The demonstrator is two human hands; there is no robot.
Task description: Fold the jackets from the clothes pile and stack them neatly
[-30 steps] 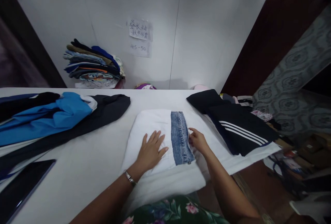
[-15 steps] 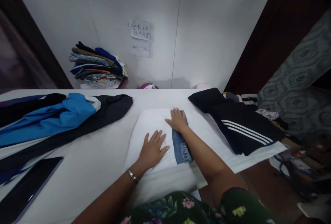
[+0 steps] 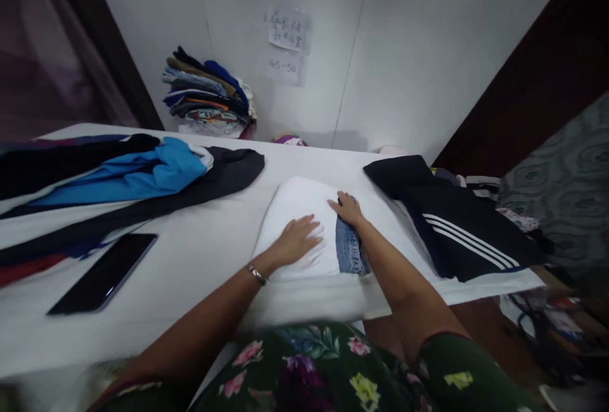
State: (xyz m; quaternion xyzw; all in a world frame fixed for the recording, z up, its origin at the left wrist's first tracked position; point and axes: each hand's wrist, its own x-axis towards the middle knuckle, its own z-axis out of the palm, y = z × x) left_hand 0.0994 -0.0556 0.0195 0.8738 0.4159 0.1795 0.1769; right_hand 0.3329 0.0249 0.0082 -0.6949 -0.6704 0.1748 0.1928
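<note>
A folded white garment [image 3: 285, 221] with a blue denim strip [image 3: 349, 247] along its right side lies flat in front of me. My left hand [image 3: 299, 240] rests palm down on the white cloth, fingers stretched out and slightly spread. At the far end of the denim, my right hand [image 3: 349, 210] lies across the strip's top, its thumb reaching over the white part and its fingers apart. Both hands press on the cloth, and neither grasps anything.
Dark trousers with white stripes [image 3: 466, 234] lie folded on the white table [image 3: 200, 228] at right. Heaped clothes, including a blue one [image 3: 157, 174], lie left, near a black phone or tablet [image 3: 107, 275]. Behind the table rises a clothes stack [image 3: 207, 94] below paper signs [image 3: 288, 31].
My left hand has turned, its fingers now pointing more to the right across the white cloth. The right hand stays at the denim's far end. The view has shifted and tilted.
</note>
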